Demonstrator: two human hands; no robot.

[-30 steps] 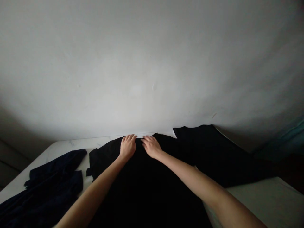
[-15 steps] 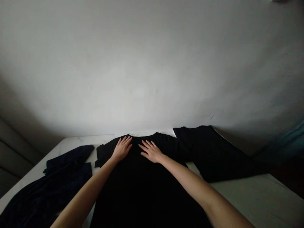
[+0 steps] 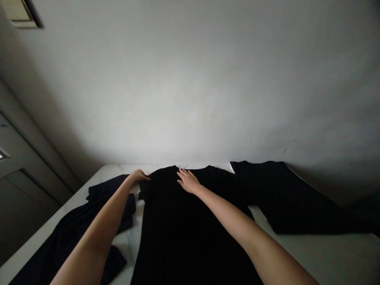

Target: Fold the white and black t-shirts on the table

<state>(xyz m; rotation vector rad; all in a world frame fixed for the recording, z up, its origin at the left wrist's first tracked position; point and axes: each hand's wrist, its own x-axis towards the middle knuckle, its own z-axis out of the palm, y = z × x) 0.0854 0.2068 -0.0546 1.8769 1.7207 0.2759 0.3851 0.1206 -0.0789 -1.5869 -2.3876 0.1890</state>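
A black T-shirt lies spread on the table, its neckline toward the wall. At its left sleeve, my left hand has its fingers pinched on the fabric edge. My right hand rests flat just below the neckline, fingers stretched out and holding nothing. Under and beside my left forearm is a dark navy garment, partly hidden by the arm. Another black garment lies to the right and meets the shirt's right sleeve.
The white marbled table stands against a plain pale wall. A grey panelled door is at the left, beyond the table edge. A framed thing shows at the upper left.
My left hand has moved left from beside the neckline to the left sleeve and closed on its edge. My right hand stays flat on the shirt. The view has turned left.
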